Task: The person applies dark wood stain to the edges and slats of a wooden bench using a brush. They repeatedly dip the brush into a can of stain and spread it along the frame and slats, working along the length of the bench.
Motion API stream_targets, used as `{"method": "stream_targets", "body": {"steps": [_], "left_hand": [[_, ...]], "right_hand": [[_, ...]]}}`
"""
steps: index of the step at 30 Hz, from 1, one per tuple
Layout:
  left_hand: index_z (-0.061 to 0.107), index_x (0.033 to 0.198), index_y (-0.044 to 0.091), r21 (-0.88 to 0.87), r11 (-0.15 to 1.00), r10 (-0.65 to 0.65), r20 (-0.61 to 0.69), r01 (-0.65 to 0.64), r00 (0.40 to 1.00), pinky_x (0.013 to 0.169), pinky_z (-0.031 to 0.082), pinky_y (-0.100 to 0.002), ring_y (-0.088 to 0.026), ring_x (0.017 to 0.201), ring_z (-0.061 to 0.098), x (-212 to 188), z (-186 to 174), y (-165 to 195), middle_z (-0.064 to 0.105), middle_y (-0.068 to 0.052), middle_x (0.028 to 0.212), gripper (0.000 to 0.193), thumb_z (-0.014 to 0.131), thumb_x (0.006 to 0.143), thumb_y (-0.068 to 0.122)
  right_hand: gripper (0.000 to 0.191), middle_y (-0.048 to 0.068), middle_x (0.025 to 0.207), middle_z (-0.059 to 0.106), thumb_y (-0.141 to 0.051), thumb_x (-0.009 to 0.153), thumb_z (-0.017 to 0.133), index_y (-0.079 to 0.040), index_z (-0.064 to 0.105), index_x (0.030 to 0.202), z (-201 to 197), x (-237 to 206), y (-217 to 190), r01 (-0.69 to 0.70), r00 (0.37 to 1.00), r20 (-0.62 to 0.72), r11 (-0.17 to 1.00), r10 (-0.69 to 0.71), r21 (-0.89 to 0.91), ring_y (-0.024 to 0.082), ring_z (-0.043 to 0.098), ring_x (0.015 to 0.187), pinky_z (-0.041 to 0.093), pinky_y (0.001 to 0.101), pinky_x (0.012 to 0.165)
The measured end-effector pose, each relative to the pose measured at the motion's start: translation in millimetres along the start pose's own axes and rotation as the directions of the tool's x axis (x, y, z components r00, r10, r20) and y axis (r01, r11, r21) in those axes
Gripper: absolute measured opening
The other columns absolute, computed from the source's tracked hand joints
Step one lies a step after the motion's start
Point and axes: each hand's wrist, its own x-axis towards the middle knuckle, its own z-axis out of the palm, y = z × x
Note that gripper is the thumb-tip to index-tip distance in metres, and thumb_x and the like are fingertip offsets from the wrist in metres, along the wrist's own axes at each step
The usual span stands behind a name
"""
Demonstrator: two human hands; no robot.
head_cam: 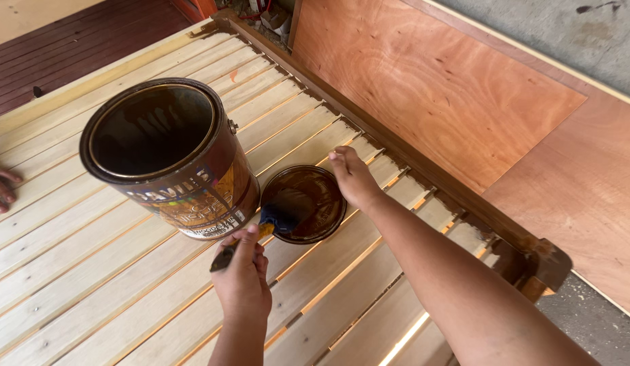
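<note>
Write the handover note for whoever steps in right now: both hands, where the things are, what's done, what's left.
Left hand: grips the paintbrush, bristles resting in the lid, which holds brown stain.
Right hand: steadies the lid's far edge.
Open can: stands on the slats, left of the lid.
Done: frame rail along the far side is stained brown.
Left: slats are mostly bare wood.
Another person's fingers rest at the left edge.
</note>
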Motion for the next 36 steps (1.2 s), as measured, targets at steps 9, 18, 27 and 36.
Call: {"method": "stream_targets", "body": {"steps": [9, 18, 27, 36], "left_hand": [[0.065, 0.115, -0.001, 0.285, 0.957, -0.038, -0.036, 0.047, 0.999, 0.061, 0.057, -0.029, -0.021, 0.074, 0.073, -1, -8, 3, 0.074, -0.015, 0.091, 0.034, 0.068, 0.092, 0.024], [0.07, 0.099, -0.007, 0.57, 0.822, -0.075, 0.094, 0.008, 0.993, 0.056, 0.054, -0.034, -0.025, 0.068, 0.077, -17, -57, 67, 0.078, -0.017, 0.085, 0.025, 0.067, 0.091, 0.017], [0.071, 0.089, -0.005, 0.814, 0.58, -0.108, 0.106, -0.024, 0.988, 0.056, 0.056, -0.034, -0.024, 0.069, 0.075, -50, -43, 99, 0.077, -0.017, 0.079, 0.018, 0.069, 0.091, 0.013], [0.073, 0.101, -0.003, 0.603, 0.737, 0.09, 0.358, -0.304, 0.929, 0.073, 0.062, -0.029, -0.019, 0.08, 0.077, -81, -59, 115, 0.078, -0.012, 0.09, 0.017, 0.073, 0.088, 0.007]], "right_hand": [[0.068, 0.009, 0.133, 0.066, -0.069, 0.098, 0.026, -0.02, 0.054, 0.137, 16, 29, -41, -0.104, 0.953, 0.237, 0.94, 0.187, -0.325, 0.033, 0.057, 0.13, 0.025, 0.05, 0.119], [0.065, 0.007, 0.096, 0.077, -0.07, 0.098, 0.027, -0.014, 0.06, 0.091, 12, -42, -81, -0.059, 0.862, 0.433, 0.901, 0.263, -0.43, 0.026, 0.07, 0.1, 0.036, 0.0474, 0.113], [0.06, 0.009, 0.107, 0.074, -0.06, 0.1, 0.045, -0.006, 0.065, 0.12, 9, -108, -77, -0.074, 0.916, 0.382, 0.987, 0.124, -0.142, 0.021, 0.069, 0.102, 0.054, 0.0364, 0.096], [0.038, 0.005, 0.12, 0.068, -0.027, 0.093, 0.067, -0.009, 0.061, 0.126, -44, -211, -84, -0.022, 1.0, 0.004, 0.973, 0.022, 0.229, 0.017, 0.064, 0.109, 0.054, 0.0333, 0.085]]}}
